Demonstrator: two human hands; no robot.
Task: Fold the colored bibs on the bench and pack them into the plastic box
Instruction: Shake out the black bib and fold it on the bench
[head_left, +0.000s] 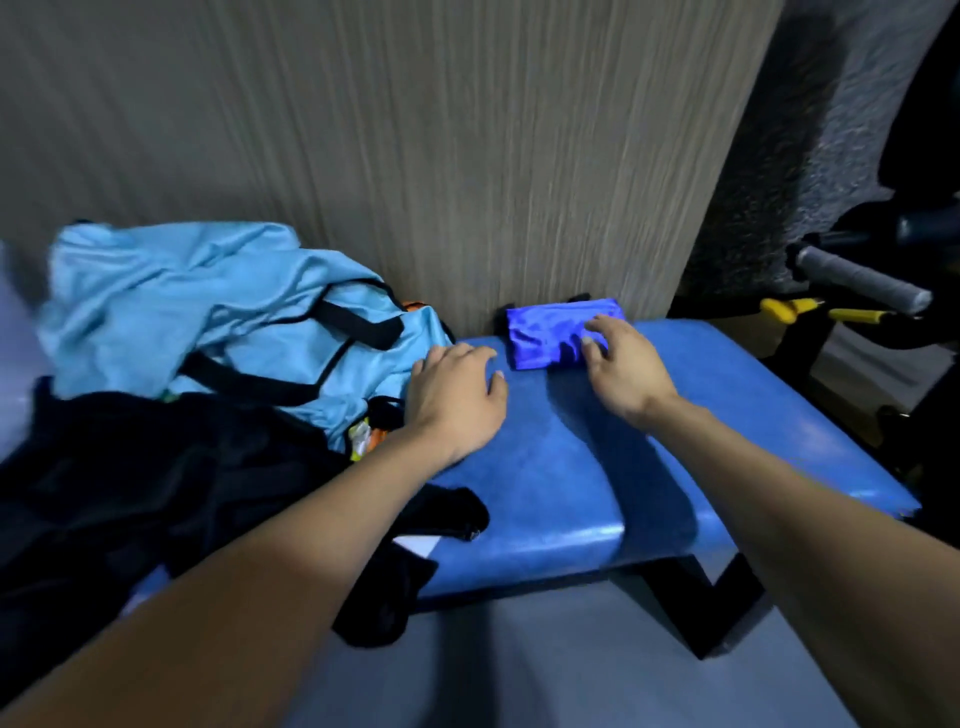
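A folded royal-blue bib (550, 332) lies at the back of the blue padded bench (597, 467), against the wall. My right hand (621, 366) hovers over its right end with relaxed, spread fingers, the fingertips touching or just above the cloth. My left hand (457, 397) is open, palm down on the bench, at the edge of a crumpled light-blue bib with black trim (208, 317). Bits of orange and yellow bibs (363, 439) peek out under the light-blue one. No plastic box is in view.
A heap of black cloth (130, 493) covers the bench's left front and hangs over its edge. A ribbed wall panel (415, 156) stands right behind the bench. To the right are a grey-wrapped handle (862, 283) and yellow-handled tools (831, 312).
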